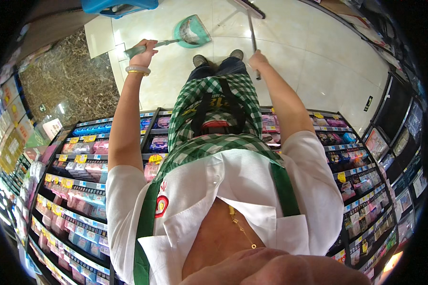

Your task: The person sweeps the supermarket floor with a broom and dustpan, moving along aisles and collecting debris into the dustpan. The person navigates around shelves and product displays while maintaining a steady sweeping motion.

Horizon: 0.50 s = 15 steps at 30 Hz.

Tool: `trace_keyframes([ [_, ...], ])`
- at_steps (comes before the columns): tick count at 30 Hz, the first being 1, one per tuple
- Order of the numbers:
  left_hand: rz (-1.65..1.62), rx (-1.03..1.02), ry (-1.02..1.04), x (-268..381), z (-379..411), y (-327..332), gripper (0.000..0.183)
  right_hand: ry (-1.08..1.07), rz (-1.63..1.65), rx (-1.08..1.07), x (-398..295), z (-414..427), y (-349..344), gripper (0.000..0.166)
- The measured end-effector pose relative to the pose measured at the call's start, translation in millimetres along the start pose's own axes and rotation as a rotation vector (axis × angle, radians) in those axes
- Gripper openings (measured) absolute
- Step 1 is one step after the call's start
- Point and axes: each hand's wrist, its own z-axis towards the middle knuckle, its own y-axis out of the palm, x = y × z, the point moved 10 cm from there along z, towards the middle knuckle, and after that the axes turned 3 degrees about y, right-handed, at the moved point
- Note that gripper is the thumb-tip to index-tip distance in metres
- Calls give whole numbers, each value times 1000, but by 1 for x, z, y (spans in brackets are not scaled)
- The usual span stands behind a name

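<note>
My left hand [145,52] is wrapped around the handle of a long-handled green plastic dustpan [198,32], with bracelets on that wrist. The pan rests on or close to the floor ahead of my left shoe, its inside scuffed with grey and whitish marks or debris. In my right hand [258,60] is the metal pole [252,32] of a broom. Its dark-bristled head [254,9] lies farther out on the tiles, partly cut off by the top of the picture. The dustpan and broom head are apart.
Pale glossy tiles [281,42] spread around my shoes [200,60], with a brown marbled floor panel [67,74] to the left. Stocked shop shelves [82,185] stand close behind me. A blue plastic item [119,7] is at the upper left. More racks [392,117] line the right.
</note>
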Motion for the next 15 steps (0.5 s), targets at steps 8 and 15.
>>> trace_keyframes([
  [8, 34, -7, -33, 8, 10, 4, 24, -19, 1072, -619, -17, -102, 50, 26],
  [15, 76, 4, -50, 3, -3, -4, 26, -111, 1093, -413, 24, -140, 23, 37],
])
